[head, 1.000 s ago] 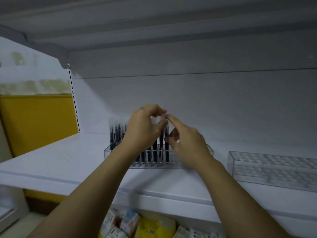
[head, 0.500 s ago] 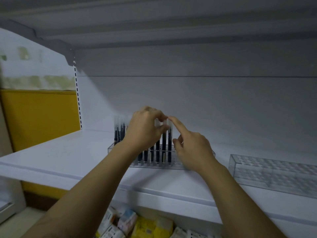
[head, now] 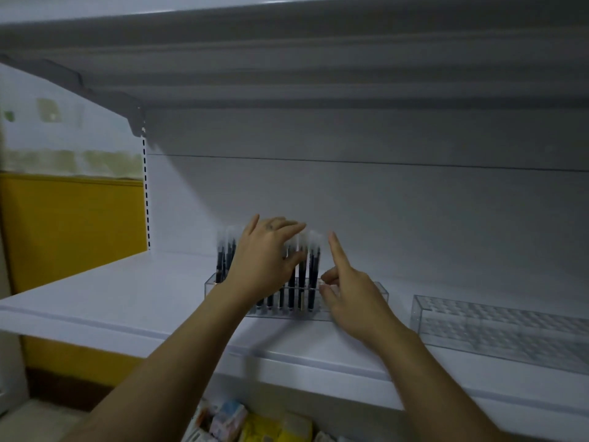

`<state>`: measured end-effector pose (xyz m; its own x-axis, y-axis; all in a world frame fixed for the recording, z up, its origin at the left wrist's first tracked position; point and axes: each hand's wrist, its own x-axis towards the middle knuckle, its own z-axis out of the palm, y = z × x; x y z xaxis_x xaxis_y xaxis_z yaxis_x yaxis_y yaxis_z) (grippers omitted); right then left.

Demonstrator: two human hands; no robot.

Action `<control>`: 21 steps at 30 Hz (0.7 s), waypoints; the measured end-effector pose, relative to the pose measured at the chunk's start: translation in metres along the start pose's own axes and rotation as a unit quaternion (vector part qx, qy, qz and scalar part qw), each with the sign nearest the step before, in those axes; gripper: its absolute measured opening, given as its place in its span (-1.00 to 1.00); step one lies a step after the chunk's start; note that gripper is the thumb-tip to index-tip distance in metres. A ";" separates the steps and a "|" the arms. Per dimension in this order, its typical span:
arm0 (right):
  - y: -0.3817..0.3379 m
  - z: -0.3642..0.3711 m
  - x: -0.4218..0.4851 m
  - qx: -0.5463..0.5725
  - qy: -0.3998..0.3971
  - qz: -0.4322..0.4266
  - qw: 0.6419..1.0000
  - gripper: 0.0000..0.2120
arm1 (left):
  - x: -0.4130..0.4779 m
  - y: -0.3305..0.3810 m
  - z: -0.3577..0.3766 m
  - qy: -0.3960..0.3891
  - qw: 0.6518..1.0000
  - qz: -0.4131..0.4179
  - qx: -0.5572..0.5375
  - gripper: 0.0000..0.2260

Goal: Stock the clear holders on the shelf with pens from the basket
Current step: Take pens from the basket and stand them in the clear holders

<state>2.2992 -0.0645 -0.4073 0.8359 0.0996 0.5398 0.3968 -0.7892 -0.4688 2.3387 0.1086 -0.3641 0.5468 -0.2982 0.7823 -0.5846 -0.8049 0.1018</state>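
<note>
On the white shelf [head: 127, 298], towards its middle, a long clear holder [head: 381, 293] stands partly filled. The step in hand looks like settling the pens [head: 311, 272] slotted into it rather than fetching more. The left hand [head: 267, 263] lies spread over the row, fingers straight and fanned across the caps, thumb in front of the barrels; it steadies them and has hold of nothing. The right hand [head: 353, 304] hovers at the holder's right end with its index finger straight and pointing up and the other fingers curled in; whether they pinch anything I cannot tell. The basket is out of view.

My judgement: the right end of this holder shows no pens, and the second holder [head: 497, 327], well apart to the right, shows none at all, so most of the stocking remains. The next move calls for a hand to go for more pens and drop each one upright into its own cell.

Both holders are rigid transparent plastic boxes, the second showing a grid of small cells across its top. The pens are slim dark sticks with pale frosted caps, standing upright and close together. The shelf is smooth, matt and flat. Below it lie small coloured packs [head: 229, 421], and a yellow panel [head: 70, 224] stands to the left
</note>
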 end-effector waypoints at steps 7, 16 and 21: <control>-0.015 -0.007 -0.024 -0.036 0.027 0.001 0.999 -0.22 | -0.035 0.015 -0.013 0.026 1.000 0.016 -0.006 -0.53; -0.032 -0.013 -0.090 -0.085 0.026 -0.005 0.996 -0.41 | -0.114 0.046 -0.011 0.023 0.999 0.001 -0.048 -0.62; -0.029 -0.008 -0.139 -0.090 0.067 -0.010 0.994 -0.57 | -0.159 0.060 -0.007 -0.002 0.999 0.006 -0.048 -0.65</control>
<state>2.1682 -0.0597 -0.4634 0.7658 0.0457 0.6414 0.3290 -0.8849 -0.3297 2.2126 0.1107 -0.4779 0.5417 -0.3096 0.7814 -0.6459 -0.7483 0.1513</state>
